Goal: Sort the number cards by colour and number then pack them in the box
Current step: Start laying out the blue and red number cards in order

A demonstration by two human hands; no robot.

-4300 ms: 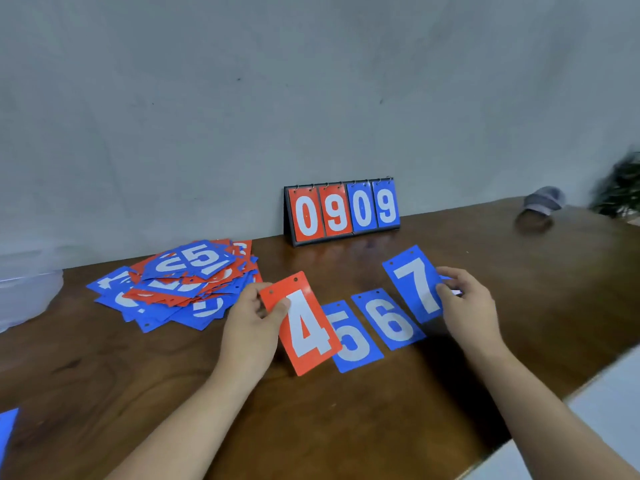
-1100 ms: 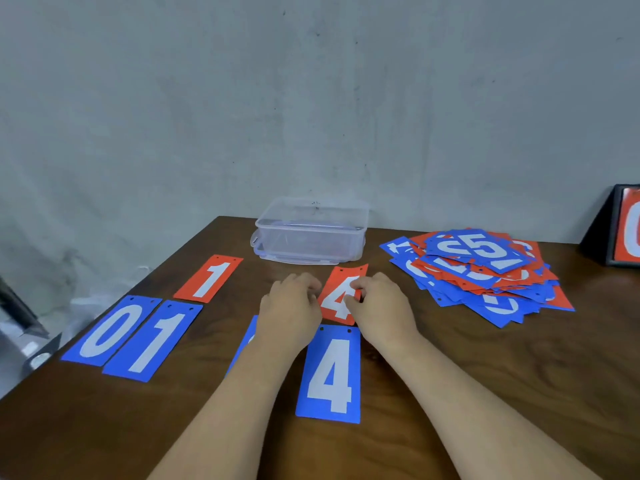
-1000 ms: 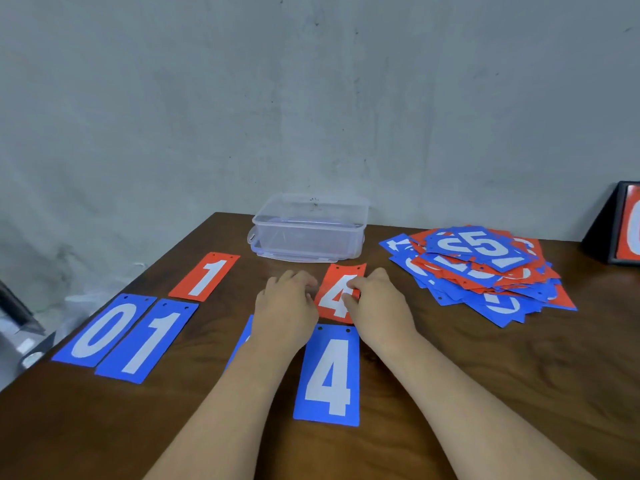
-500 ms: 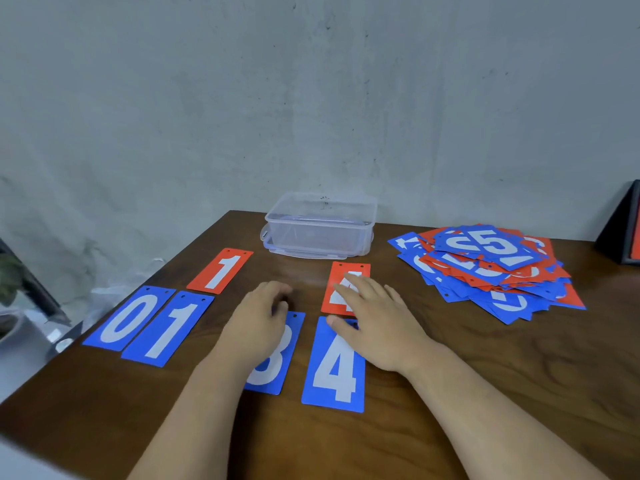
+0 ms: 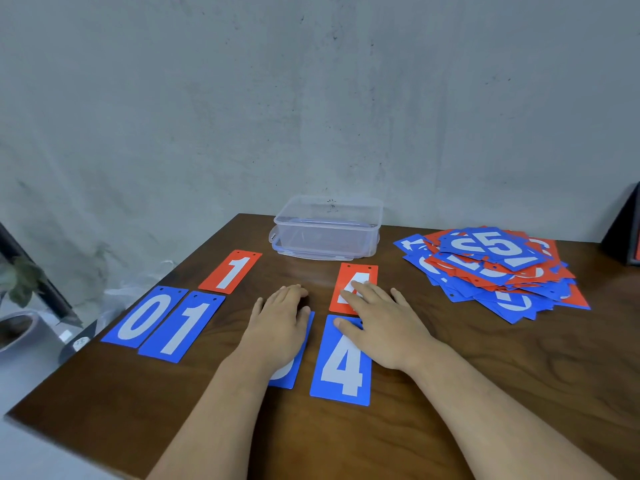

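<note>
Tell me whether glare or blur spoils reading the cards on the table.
Head view: the blue 4 and red 1 read sharp; a pale sheen lies on the table before the box; light is soft, shadows faint.

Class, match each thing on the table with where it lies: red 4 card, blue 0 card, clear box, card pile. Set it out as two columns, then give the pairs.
1 red 4 card
2 blue 0 card
3 clear box
4 card pile

a far left of the near row
b heaped at the right
c partly under the right hand
d at the back, by the wall

Pairs: 1-c, 2-a, 3-d, 4-b
</note>
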